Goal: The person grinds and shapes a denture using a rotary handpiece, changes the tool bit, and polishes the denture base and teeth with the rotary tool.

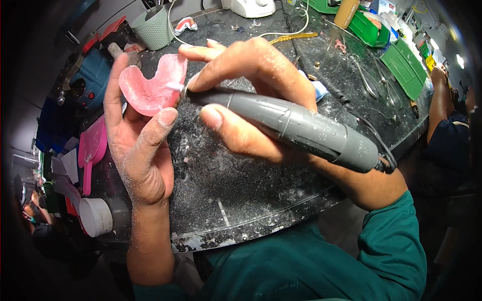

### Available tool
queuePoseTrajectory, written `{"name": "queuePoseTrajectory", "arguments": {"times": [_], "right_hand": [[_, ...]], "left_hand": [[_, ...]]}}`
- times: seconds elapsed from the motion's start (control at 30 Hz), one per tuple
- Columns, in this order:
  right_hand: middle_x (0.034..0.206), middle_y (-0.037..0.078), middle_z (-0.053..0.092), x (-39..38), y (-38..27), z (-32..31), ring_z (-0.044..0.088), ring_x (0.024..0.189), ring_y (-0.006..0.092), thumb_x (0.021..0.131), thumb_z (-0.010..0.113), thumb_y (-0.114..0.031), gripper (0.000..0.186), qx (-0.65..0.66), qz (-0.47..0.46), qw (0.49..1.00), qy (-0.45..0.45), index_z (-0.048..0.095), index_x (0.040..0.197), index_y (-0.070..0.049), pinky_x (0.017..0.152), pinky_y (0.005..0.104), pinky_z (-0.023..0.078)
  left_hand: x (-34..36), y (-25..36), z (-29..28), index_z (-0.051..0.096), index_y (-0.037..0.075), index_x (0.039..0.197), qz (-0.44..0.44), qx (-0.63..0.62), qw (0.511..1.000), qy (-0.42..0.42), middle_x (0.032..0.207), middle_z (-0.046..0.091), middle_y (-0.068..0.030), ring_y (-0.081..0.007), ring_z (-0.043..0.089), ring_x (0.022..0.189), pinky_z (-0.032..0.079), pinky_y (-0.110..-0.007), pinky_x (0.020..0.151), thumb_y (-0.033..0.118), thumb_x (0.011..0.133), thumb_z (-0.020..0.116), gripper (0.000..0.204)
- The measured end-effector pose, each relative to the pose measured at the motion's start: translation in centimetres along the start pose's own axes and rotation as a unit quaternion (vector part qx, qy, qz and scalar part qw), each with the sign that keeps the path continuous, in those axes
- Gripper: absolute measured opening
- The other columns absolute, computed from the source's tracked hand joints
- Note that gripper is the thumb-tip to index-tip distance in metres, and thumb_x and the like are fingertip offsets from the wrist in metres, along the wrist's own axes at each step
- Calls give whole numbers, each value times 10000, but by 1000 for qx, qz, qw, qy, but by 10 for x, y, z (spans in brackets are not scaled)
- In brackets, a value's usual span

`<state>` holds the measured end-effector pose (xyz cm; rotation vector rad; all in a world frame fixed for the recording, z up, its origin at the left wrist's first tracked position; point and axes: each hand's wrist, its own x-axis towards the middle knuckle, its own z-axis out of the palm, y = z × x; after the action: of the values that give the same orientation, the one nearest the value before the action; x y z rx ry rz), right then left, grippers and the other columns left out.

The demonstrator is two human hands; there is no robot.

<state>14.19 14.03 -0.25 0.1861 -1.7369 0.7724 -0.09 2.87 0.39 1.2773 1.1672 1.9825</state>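
My left hand (143, 145) holds a pink, horseshoe-shaped denture base (145, 89) between thumb and fingers, its hollow side turned up. My right hand (251, 75) grips a dark grey rotary handpiece (281, 118) like a pen, with fingers over its front end and the thumb beneath. A pale bit at the handpiece's tip meets the right inner side of the pink piece. From the handpiece's back end a black cord (369, 133) runs up over the bench. White dust covers both hands.
The black bench (221, 200) is strewn with pale dust. A white round tub (95, 217) and a pink scoop-like thing (92, 145) lie at left. Behind stand a grey-green basket (152, 30) and a small dental model (186, 25). Green bins (405, 67) and metal pliers-like tools (365, 78) are at right, where another person's arm (438, 100) shows.
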Motion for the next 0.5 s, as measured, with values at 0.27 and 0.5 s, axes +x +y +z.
{"name": "queuePoseTrajectory", "arguments": {"times": [0.27, 0.5], "right_hand": [[855, 88, 610, -1, 5, 3, 634, 785, 210, 784, 714, -107, 230, -16, -28, 999, 31, 620, 979, -30, 745, 319, 524], [859, 87, 605, 1, 1, -1, 639, 786, 211, 784, 690, -89, 219, -8, -10, 1000, -8, 618, 984, -36, 731, 312, 522]], "left_hand": [[0, 0, 2, 244, 31, 1511, -11, 4, 1000, 3, 1400, 464, -190, -256, 483, 1294, 348, -375, 1133, 29, 835, 636, 782], [-1, -3, -3, 287, 30, 1489, -25, -9, 1000, -14, 1389, 474, -169, -226, 513, 1261, 400, -348, 1096, 53, 849, 672, 748]]}}
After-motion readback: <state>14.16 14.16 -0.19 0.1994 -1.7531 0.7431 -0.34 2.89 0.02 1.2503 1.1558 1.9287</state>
